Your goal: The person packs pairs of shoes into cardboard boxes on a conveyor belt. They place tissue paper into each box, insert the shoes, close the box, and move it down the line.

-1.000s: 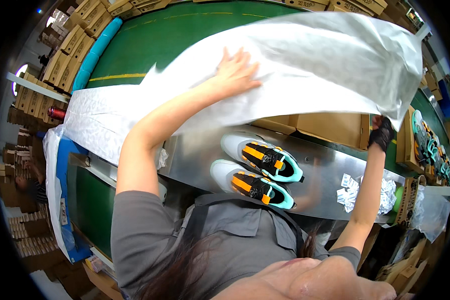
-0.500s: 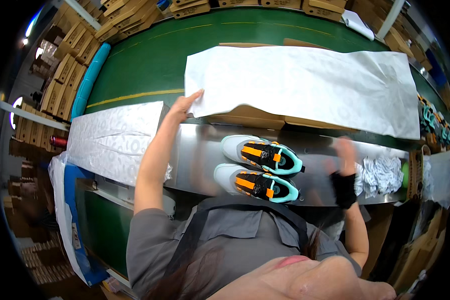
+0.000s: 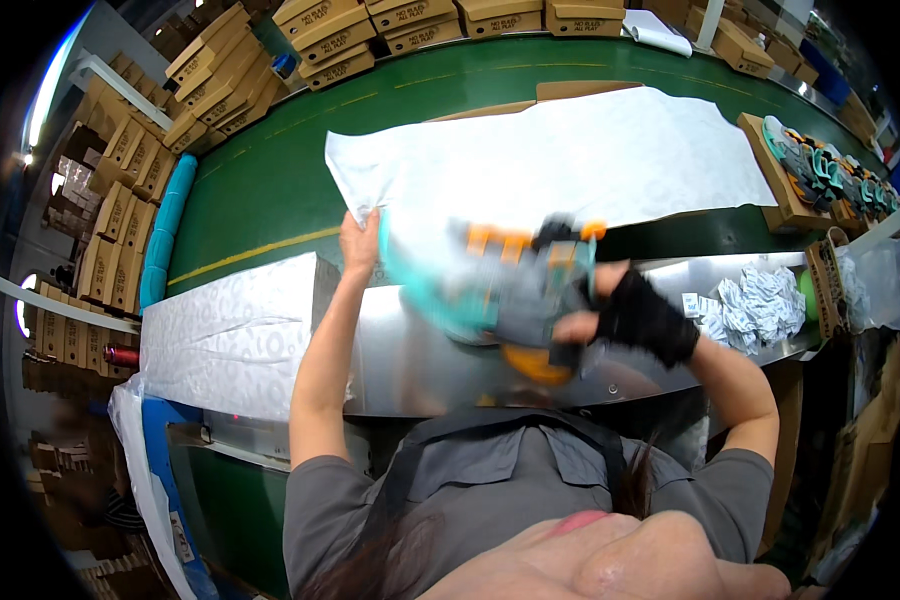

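Observation:
A pair of grey, black and teal sneakers (image 3: 530, 285) with orange straps is lifted over the metal table, smeared by motion. My right hand (image 3: 610, 305), in a black fingerless glove, is closed on the shoes at their heel end. My left hand (image 3: 358, 245) pinches the lower left edge of a white sheet of wrapping paper (image 3: 570, 160), close to the shoes' toes. Whether it also touches the shoes I cannot tell. The sheet lies across a cardboard box (image 3: 590, 91), hiding most of it.
A stack of printed wrapping paper (image 3: 230, 330) lies on the left. Crumpled paper (image 3: 760, 305) sits on the metal table (image 3: 400, 350) at right. More sneakers (image 3: 820, 170) stand farther right. Shoe boxes (image 3: 330, 40) are stacked beyond the green surface, beside a turquoise roll (image 3: 170, 230).
My right hand has taken the sneakers off the table and carried them up toward the sheet. The sheet's left side has shifted left and its right end has drawn in.

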A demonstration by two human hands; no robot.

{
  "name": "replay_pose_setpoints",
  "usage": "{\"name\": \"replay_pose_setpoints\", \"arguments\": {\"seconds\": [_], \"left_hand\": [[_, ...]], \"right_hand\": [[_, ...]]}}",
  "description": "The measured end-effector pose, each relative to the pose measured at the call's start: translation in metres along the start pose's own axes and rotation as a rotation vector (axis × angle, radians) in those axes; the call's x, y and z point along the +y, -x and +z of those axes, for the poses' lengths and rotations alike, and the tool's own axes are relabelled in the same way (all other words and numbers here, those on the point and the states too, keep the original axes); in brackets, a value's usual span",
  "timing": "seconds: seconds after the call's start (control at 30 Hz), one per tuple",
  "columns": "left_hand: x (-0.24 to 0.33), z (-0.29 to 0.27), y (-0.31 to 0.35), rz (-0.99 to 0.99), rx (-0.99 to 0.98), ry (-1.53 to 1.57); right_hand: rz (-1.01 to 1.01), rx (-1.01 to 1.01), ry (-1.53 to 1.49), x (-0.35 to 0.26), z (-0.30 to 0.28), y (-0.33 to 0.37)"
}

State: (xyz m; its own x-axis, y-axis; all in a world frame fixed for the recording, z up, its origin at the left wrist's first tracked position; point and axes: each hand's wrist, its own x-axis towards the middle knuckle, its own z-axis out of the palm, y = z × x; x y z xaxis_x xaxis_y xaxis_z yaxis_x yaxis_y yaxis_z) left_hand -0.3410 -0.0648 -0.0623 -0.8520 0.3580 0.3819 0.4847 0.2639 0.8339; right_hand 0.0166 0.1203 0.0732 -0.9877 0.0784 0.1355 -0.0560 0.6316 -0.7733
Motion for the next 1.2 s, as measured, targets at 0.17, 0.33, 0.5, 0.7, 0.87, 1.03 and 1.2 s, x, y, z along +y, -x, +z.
{"name": "replay_pose_setpoints", "arguments": {"seconds": [0.17,0.33,0.5,0.7,0.87,1.03,1.2], "left_hand": [[0.082,-0.018,-0.017,0.144,0.019,-0.082],[0.145,0.026,-0.028,0.137,-0.212,0.308],[0.177,0.098,-0.009,-0.051,-0.606,0.422],[0.111,0.122,-0.023,0.110,-0.694,-0.072],[0.084,0.134,0.003,0.461,-0.875,-0.956],[0.125,0.107,0.015,0.490,-0.643,-0.287],[0.142,0.034,0.091,0.190,-1.209,0.103]], "right_hand": [[0.256,0.445,-0.528,0.051,-0.022,-0.090],[0.293,0.461,-0.620,0.128,0.047,-0.159],[0.092,-0.101,0.093,0.130,0.085,-0.172],[-0.196,0.529,0.100,0.059,0.031,-0.062],[0.414,0.441,-0.032,0.100,0.029,0.023],[0.713,0.328,-0.428,0.128,0.063,0.063],[0.713,0.226,-0.530,0.095,0.056,0.044]]}}
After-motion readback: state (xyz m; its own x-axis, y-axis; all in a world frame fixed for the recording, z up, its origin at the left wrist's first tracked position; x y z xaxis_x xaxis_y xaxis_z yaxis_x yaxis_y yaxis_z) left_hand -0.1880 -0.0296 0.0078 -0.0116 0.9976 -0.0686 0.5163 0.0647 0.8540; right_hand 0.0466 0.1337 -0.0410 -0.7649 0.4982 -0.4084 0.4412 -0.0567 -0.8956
